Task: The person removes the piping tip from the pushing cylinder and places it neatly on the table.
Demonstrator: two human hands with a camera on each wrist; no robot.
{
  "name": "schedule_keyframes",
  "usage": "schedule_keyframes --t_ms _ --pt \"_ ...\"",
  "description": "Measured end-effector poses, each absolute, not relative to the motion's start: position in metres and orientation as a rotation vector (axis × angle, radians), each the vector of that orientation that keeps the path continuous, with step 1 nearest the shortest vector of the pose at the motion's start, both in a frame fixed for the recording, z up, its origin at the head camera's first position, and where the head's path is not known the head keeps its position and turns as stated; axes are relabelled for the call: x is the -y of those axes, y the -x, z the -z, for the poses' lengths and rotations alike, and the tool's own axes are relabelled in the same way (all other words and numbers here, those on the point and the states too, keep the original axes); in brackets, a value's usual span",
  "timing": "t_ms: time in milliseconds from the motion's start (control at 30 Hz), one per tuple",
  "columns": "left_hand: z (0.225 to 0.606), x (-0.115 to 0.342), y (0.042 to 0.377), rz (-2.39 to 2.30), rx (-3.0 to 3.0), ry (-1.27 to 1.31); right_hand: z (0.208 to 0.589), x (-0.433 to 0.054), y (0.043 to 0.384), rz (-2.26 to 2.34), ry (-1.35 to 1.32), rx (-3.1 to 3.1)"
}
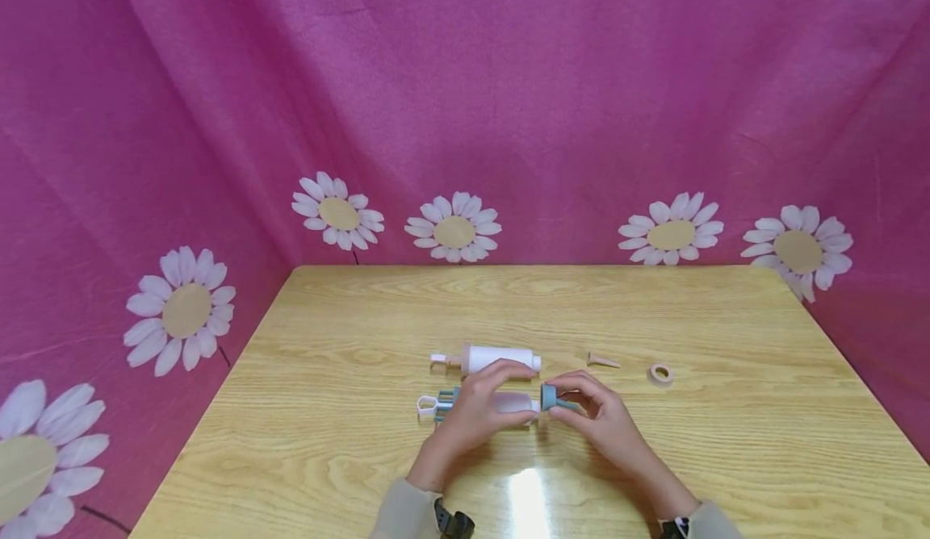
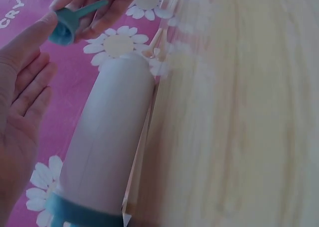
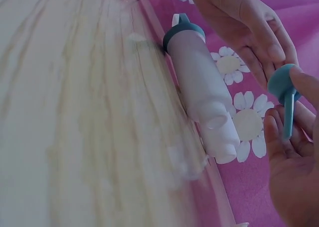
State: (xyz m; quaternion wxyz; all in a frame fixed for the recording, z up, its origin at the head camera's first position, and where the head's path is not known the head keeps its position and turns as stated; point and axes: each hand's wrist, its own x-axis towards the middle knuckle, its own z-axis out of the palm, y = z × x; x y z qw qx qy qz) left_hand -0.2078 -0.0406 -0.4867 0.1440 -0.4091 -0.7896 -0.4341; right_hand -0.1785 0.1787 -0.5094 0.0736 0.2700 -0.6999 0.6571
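Note:
In the head view my right hand [image 1: 599, 418] pinches a teal nozzle cap [image 1: 548, 398], a round hollow cup with a slim spout pointing right. Its open side faces the tip of a clear-white syringe barrel [image 1: 512, 402], which lies on the table with a teal collar and a white loop-ended plunger [image 1: 429, 406] at its left. Over that barrel arches my left hand [image 1: 475, 406], thumb and fingers apart. In the left wrist view a left fingertip [image 2: 47, 20] is right at the rim of the teal cap [image 2: 65, 25], and the barrel [image 2: 112, 127] lies apart from the palm.
Just behind lies a second white syringe [image 1: 501, 357] with a pinkish collar and plunger. A small beige spout [image 1: 603, 360] and a beige ring [image 1: 660, 374] sit to the right on the wooden table [image 1: 327, 458]. A pink daisy-print cloth [image 1: 508, 79] hangs around the table.

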Motion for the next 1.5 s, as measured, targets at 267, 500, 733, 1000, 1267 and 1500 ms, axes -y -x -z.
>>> schedule_keyframes --t_ms 267,500,733,1000,1267,1500 --pt "0.485 0.034 0.206 1.301 2.306 1.197 0.506 -0.177 0.176 -2.031 -0.729 2.134" --pt "0.484 0.032 0.204 1.328 2.306 1.185 0.508 -0.177 0.176 -2.029 -0.732 2.123" --pt "0.484 0.032 0.205 1.302 2.24 1.168 0.509 -0.184 0.173 -2.144 -0.425 2.164" --pt "0.482 0.034 0.206 1.321 2.226 1.129 0.515 -0.192 0.172 -2.192 -0.234 2.207" --pt "0.483 0.035 0.207 1.311 2.222 1.121 0.517 -0.19 0.17 -2.24 -0.263 2.249" --pt "0.483 0.037 0.207 1.327 2.26 1.113 0.517 -0.19 0.169 -2.17 -0.285 2.287"
